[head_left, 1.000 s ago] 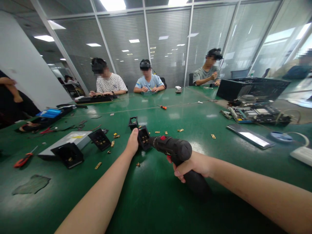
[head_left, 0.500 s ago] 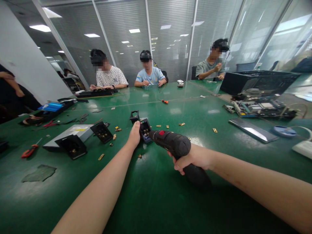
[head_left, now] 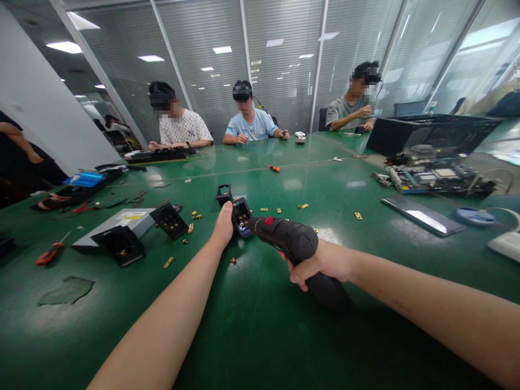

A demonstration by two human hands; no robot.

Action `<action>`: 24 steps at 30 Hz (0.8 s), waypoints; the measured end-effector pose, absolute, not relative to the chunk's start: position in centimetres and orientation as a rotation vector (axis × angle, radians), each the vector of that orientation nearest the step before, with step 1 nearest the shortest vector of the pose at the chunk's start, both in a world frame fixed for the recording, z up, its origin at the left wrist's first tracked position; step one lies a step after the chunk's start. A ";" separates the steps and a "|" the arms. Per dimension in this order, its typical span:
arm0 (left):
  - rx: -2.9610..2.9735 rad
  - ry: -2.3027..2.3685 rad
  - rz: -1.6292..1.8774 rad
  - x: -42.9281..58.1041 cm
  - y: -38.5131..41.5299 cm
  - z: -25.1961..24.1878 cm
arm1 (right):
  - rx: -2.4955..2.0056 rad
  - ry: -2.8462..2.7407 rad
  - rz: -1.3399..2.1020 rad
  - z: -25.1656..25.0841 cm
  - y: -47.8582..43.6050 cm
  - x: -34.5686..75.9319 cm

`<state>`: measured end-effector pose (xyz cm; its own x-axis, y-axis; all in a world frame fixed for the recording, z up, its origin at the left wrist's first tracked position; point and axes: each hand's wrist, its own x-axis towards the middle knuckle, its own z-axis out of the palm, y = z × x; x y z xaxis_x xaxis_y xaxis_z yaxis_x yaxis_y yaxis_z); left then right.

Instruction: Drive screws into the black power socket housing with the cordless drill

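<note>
Green table, well in from its far edge: the left hand is gripping a black housing by its left side, while the right hand, wrapped round a power drill, is aiming the drill's long axis leftward at the housing's open face.

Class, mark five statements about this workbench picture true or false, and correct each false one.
1. The right hand grips a black power drill. True.
2. The left hand is empty. False: it holds a black housing.
3. The front end of the power drill points toward the black housing. True.
4. The orange-handled screwdriver at the left lies on top of the grey box. False: it lies on the green tabletop, beside the box.
5. Small gold-coloured pieces lie on the tabletop. True.
</note>
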<state>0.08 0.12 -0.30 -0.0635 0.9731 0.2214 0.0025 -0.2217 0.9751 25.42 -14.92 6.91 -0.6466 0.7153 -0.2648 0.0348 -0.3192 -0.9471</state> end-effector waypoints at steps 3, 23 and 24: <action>1.315 1.125 1.409 0.0 0.2 -0.4 | -0.953 -1.455 2.003 6.8 -14.9 25.4; 1.327 1.157 1.395 -0.3 0.1 -0.6 | -0.934 -1.447 2.039 6.8 -14.9 25.6; 1.325 1.148 1.397 -0.2 0.1 -0.5 | -0.940 -1.448 2.047 6.8 -14.8 25.6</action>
